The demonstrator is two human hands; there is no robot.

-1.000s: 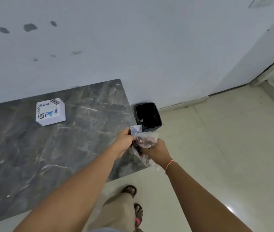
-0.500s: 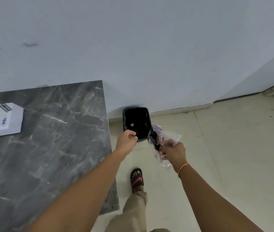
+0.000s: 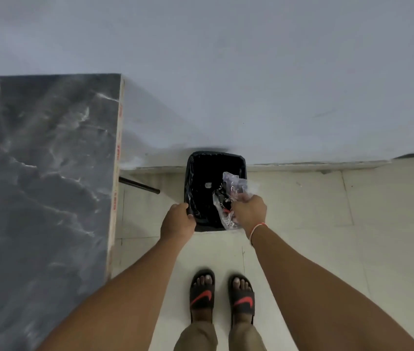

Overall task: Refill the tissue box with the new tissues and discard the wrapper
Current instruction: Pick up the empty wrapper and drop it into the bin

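Wrapper (image 3: 228, 198): you hold it crumpled over the open bin, its lower part already inside the rim on the right side.
Right hand (image 3: 249, 213): your fingers are closed around the clear plastic; it is not let go yet.
Left hand (image 3: 178, 221): you grip the near-left edge of the bin (image 3: 226, 156) and its black liner, keeping it steady.
Bin: it stands on the floor against the wall, just beside the bench (image 3: 41, 173).
Tissue box: it is not in view now, so you cannot confirm the refill from here.
Progress: this looks like the last step; what is left is only to open the right hand and drop the wrapper.
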